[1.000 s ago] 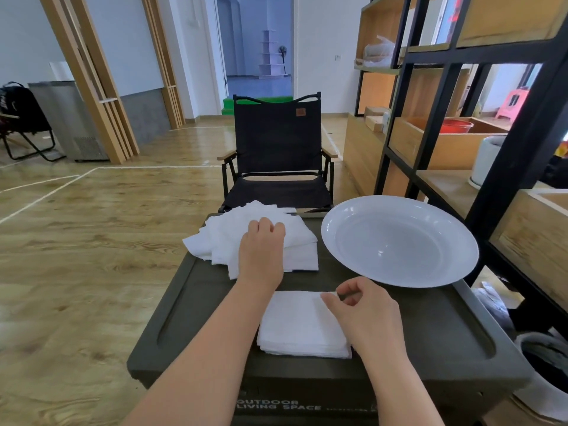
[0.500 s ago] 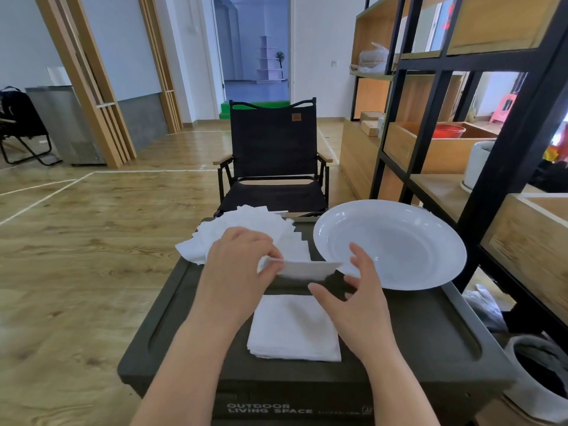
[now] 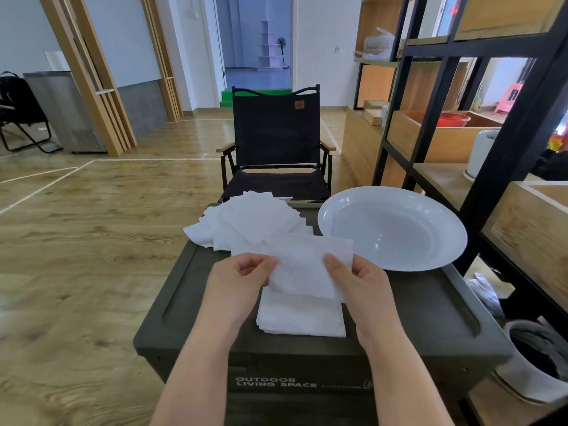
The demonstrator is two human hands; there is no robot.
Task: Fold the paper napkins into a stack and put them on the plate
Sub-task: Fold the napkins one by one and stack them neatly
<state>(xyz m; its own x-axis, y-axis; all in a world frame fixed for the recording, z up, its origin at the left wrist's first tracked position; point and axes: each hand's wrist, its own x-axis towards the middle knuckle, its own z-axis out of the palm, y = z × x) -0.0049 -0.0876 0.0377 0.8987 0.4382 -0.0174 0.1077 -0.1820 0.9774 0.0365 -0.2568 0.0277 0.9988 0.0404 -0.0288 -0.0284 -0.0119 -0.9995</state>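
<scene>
Both hands have a grip on one napkin [image 3: 309, 267]: the left hand [image 3: 238, 279] pinches its left edge, the right hand [image 3: 358, 279] pinches the right, and the sheet hangs between them just above the folded stack [image 3: 301, 315] on the table [image 3: 424, 305]. The tissue looks thin and limp; if the two pinches pull apart it could tear, and an uneven fold would leave this one crooked on the stack. At 12 o'clock from the hands lies the loose pile [image 3: 246, 222] of unfolded napkins, part of it overhanging the table's far edge, so a draught or a brush of the wrist might send sheets to the floor. The plate [image 3: 392, 227] sits at 2 o'clock, with no napkins on it.
</scene>
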